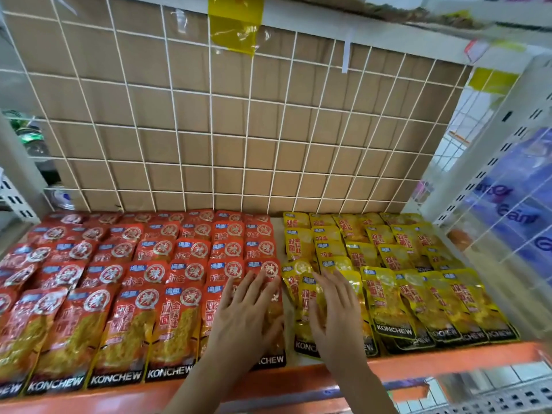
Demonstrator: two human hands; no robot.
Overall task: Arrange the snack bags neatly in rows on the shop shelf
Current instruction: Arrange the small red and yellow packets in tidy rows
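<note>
Both hands lie flat, fingers spread: left hand [248,312] on red bags [119,282], right hand [336,316] on yellow bags [418,282].

The shelf [418,358], which has an orange front edge, carries flat snack bags in overlapping rows. Red bags [125,279] fill the left and middle, and yellow bags [403,264] fill the right. Between the two colours a narrow bare strip runs from near to far.

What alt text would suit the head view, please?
Two hands lie flat on rows of snack bags: the left hand on the red Konchew bags, the right hand on the yellow Konchew bags, on an orange-edged shelf.
</note>
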